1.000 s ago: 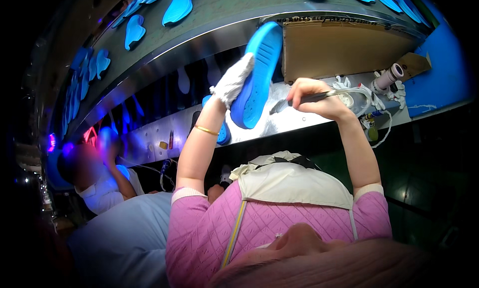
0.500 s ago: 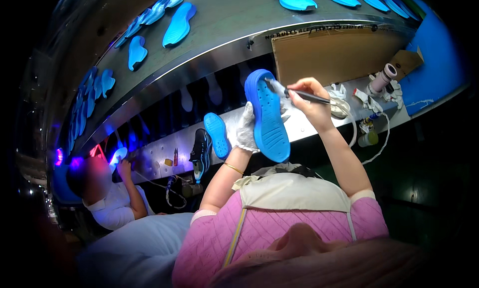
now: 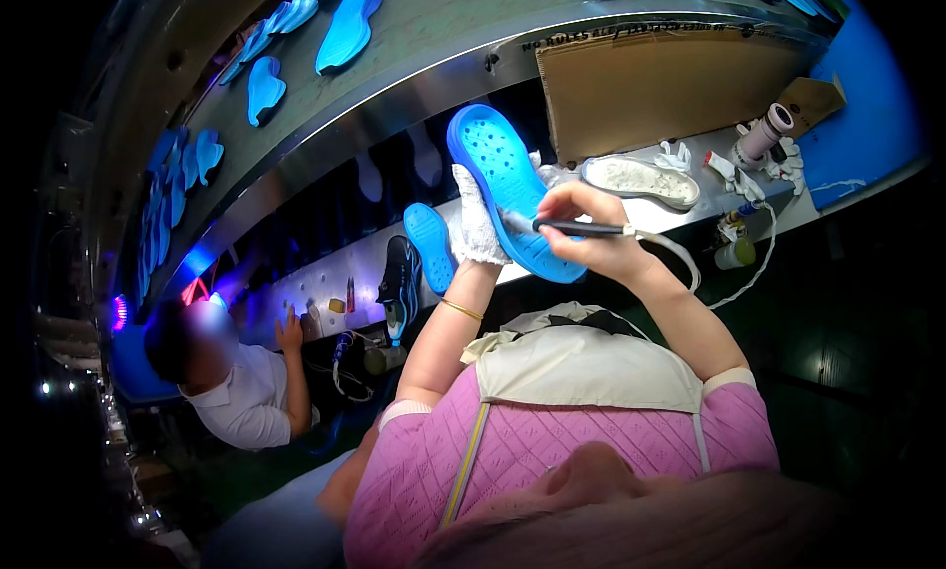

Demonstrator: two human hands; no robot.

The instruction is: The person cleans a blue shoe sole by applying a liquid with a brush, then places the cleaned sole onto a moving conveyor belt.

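Observation:
In a white glove, my left hand (image 3: 477,220) grips a bright blue shoe sole (image 3: 493,155) from its left side and holds it up above the ledge. The sole is tilted, with its holed end away from me. My bare right hand (image 3: 597,236) is closed round the black handle of a brush (image 3: 581,228), which has a pale hose running from its rear end. The pale bristles lie against the sole's inner face near its middle. Left of my gloved hand, a second blue sole (image 3: 426,244) rests on the metal ledge beside a black shoe (image 3: 398,285).
Behind the ledge runs a conveyor belt (image 3: 414,37) carrying several blue sole pieces. A cardboard sheet (image 3: 670,96) stands at its edge. To the right are a white sole-shaped piece (image 3: 641,180), a pink bottle (image 3: 764,137) and gloves (image 3: 788,170). A co-worker (image 3: 246,392) sits at left.
The brush has come down from the sole's holed end to its middle. The sole's far end has shifted left and away. At left, the co-worker's raised hand has lowered.

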